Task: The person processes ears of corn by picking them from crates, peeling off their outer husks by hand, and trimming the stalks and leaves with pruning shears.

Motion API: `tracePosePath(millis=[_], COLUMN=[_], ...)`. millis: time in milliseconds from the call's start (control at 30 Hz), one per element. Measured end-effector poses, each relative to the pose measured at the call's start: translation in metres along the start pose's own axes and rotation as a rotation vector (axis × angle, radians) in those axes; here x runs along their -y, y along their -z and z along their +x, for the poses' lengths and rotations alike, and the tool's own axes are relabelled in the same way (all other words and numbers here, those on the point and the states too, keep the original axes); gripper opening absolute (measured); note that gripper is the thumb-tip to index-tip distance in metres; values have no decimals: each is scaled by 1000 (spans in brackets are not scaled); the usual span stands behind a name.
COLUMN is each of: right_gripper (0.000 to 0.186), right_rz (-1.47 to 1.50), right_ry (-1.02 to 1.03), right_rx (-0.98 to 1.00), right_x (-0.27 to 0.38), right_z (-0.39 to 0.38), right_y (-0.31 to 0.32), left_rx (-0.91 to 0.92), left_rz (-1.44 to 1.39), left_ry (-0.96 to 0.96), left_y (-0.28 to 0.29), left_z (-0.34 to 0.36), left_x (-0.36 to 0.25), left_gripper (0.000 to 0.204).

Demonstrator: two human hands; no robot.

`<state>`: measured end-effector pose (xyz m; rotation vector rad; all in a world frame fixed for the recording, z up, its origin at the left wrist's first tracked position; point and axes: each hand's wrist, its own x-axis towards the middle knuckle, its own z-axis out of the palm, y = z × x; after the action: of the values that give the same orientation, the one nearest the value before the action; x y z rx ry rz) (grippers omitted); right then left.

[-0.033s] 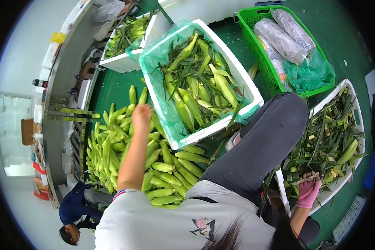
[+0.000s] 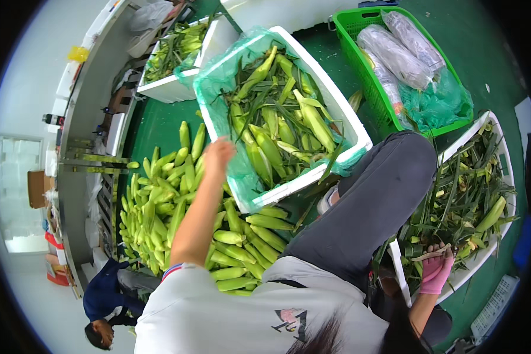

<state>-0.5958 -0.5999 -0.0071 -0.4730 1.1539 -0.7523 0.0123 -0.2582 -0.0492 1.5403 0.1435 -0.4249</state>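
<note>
My bare left hand is over the near left corner of the white foam box, which has a green plastic liner. It is blurred, and its fingers are not clear. Inside the box lie unhusked ears of corn among loose leaves. A heap of trimmed, pale green corn ears spreads under and beside my left forearm. At the right, my right hand, in a pink glove, is closed around a narrow, tan, blade-shaped tool. It rests at the edge of a white tub full of cut leaves and husks.
A green crate with plastic-wrapped rolls stands at the far right. Another foam box of corn is at the back left, beside a metal rack. A person bends at the lower left. My bent knee lies between box and tub.
My left hand has moved right, from above the corn heap toward the foam box's edge. The whole view has shifted slightly. My right hand has stayed in place.
</note>
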Motion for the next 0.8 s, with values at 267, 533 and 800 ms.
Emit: tracePosePath(millis=[267, 533, 800], right_gripper=[50, 56, 63], right_rz=[-16, -49, -471], right_ry=[77, 134, 297], right_rx=[-62, -59, 154], right_x=[-6, 3, 45], right_z=[-41, -58, -83], right_y=[-40, -10, -84], left_rx=[-117, 416, 740], left_rz=[639, -340, 258], left_ry=[460, 789, -261], left_y=[-277, -238, -238], left_z=[31, -17, -163], left_x=[161, 34, -65], left_gripper=[68, 41, 64])
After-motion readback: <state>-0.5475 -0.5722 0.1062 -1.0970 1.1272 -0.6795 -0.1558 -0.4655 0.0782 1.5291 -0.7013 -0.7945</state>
